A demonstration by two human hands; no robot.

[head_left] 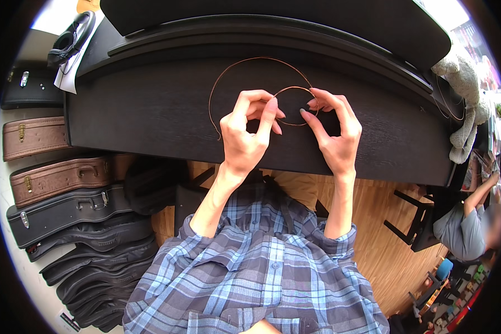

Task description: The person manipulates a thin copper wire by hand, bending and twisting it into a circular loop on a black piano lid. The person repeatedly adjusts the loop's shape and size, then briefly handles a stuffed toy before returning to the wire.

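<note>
A thin copper-coloured string [239,63] forms a large open curve over a black wooden surface, with a smaller loop between my hands. My left hand [250,122] pinches the string between thumb and curled fingers at the loop's left side. My right hand [335,122] grips the loop's right side, its index finger at the top and its thumb lower down. The loose end of the string hangs beside my left wrist. The hands are apart, above the dark top [139,111] of what looks like a piano.
Headphones [68,42] lie on paper at the back left. Instrument cases [58,183] line the left. A grey plush toy [462,83] sits at the right edge. Chair legs [407,217] show at lower right, near another person in a grey shirt [459,231].
</note>
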